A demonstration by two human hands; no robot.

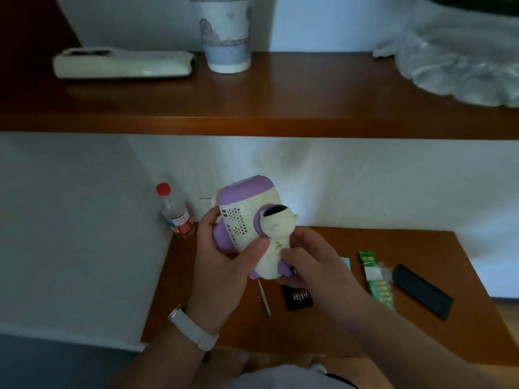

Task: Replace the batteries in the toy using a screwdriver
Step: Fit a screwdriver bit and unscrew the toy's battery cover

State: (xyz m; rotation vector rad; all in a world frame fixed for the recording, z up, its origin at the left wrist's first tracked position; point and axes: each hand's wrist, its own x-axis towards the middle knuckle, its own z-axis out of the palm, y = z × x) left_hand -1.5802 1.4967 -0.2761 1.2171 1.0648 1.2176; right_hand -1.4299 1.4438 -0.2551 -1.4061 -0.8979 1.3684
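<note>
A purple-and-cream toy [250,228] is being gripped by the left hand [224,259] and right hand [311,262] above the table [421,248], apparently being searched for its battery hatch, best turned slowly, with the screwdriver [264,297] lying on the table.

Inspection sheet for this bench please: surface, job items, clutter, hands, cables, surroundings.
Surface: wooden table against a white wall.
Job's things: toy held above the table; screwdriver, bit set and green battery pack lying on the table.
Clutter: black cover right of the batteries; red-capped bottle by the far left corner.
Hands: left hand and right hand both grip the toy.
Cables: nothing seen.
Surroundings: shelf above, with paper cup, white device and plastic bag.
</note>
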